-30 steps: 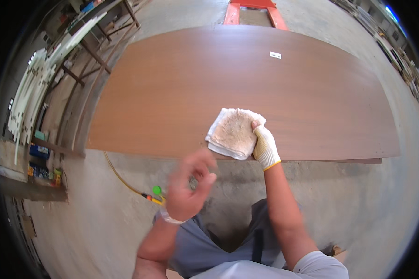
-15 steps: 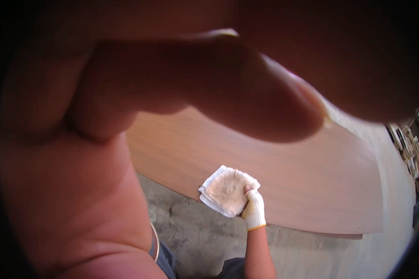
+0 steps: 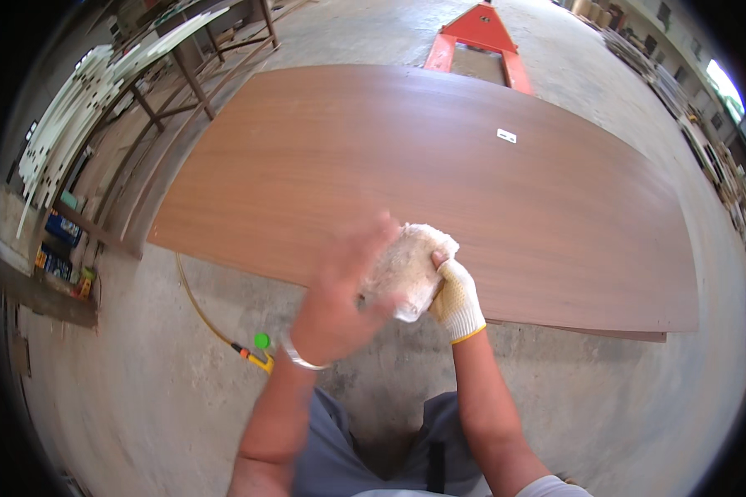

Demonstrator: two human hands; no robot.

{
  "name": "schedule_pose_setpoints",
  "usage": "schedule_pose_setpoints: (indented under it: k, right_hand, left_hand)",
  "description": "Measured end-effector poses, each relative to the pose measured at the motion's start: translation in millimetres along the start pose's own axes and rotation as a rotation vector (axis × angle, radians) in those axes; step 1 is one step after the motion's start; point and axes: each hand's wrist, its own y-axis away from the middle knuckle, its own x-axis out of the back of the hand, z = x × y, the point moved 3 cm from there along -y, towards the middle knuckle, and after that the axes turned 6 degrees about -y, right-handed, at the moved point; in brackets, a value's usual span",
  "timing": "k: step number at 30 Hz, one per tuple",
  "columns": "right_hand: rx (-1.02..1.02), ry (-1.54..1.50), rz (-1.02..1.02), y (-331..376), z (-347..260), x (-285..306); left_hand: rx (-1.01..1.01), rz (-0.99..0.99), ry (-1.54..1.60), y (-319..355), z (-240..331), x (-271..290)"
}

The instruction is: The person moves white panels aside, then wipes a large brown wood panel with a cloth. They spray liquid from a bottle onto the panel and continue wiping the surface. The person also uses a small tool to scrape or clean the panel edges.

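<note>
My right hand (image 3: 458,305), in a white knitted glove with a yellow cuff edge, grips a folded white cloth (image 3: 413,263) with its thumb on top. Brownish stains mark the middle of the cloth. Beside the cloth's left edge is my bare left hand (image 3: 340,290), somewhat blurred, its thumb and fingers apart and holding nothing. Whether it touches the cloth I cannot tell. A silver bracelet (image 3: 300,354) circles the left wrist. Under and beyond both hands lies a large brown wood-grain board (image 3: 323,149), with a small white piece with dark slots (image 3: 506,136) on it.
A red pallet jack (image 3: 482,29) stands at the board's far edge. Long pale strips (image 3: 99,95) are stacked on a metal rack at the left. On the concrete floor, a yellow hose (image 3: 203,311) runs from the board toward my left wrist, beside a green round thing (image 3: 262,340).
My left hand, which covered much of the view close up, has come down beside the cloth. The right hand still holds the cloth, now seen higher in the picture.
</note>
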Motion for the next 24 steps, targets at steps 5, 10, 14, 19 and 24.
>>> schedule_pose_setpoints:
  k: [5,10,14,19,24]
  right_hand:
    - [-0.105,0.046,-0.263,21.5,9.2,-29.7]
    - [0.031,0.637,-0.259,44.6,9.4,-43.9]
    - [0.475,1.468,-0.366,67.7,46.2,-81.6]
    - [0.721,1.565,-0.124,73.6,60.2,-93.9]
    - [0.813,1.594,-0.056,71.3,64.1,-94.3]
  left_hand:
    - [0.141,-0.010,0.152,41.0,-64.7,-85.5]
    - [0.452,0.109,0.897,40.7,-81.1,-93.9]
    - [0.743,0.402,1.636,69.7,-111.1,-96.5]
    - [0.700,0.418,1.692,68.8,-94.2,-85.1]
    - [0.710,0.304,1.636,83.9,-107.8,-83.7]
